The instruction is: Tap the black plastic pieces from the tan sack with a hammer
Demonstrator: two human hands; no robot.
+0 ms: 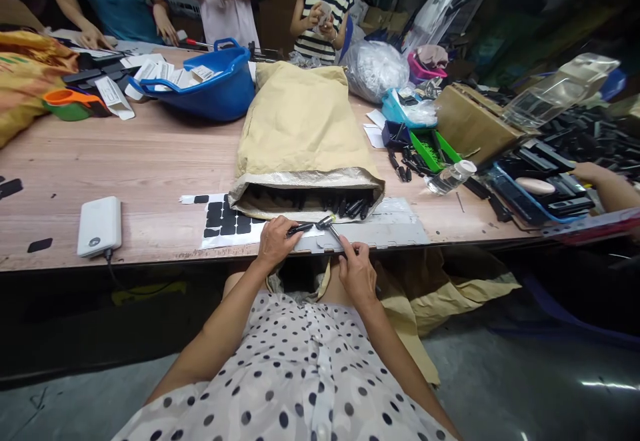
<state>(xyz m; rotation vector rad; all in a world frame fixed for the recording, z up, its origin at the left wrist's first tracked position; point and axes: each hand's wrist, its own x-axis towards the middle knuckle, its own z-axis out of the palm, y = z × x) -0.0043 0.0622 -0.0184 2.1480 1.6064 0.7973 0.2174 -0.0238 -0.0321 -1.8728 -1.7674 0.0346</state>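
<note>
My left hand (276, 241) is closed round a slim black part (300, 229) at the table's front edge. My right hand (356, 273) pinches a small metal-tipped tool (327, 225) whose head meets the end of that black part. Just behind both hands lies a tan paper sack (303, 128) on its side, its open mouth showing several black parts (345, 206). A white sheet with black square pads (227, 221) lies under the sack's left corner.
A white power bank (99, 226) with a cable sits left. A blue basin (210, 84) of white tags stands behind. A water bottle (450, 178), green tray (433, 150) and black parts crowd the right. Three people work across the table; another's arm (607, 184) rests at right.
</note>
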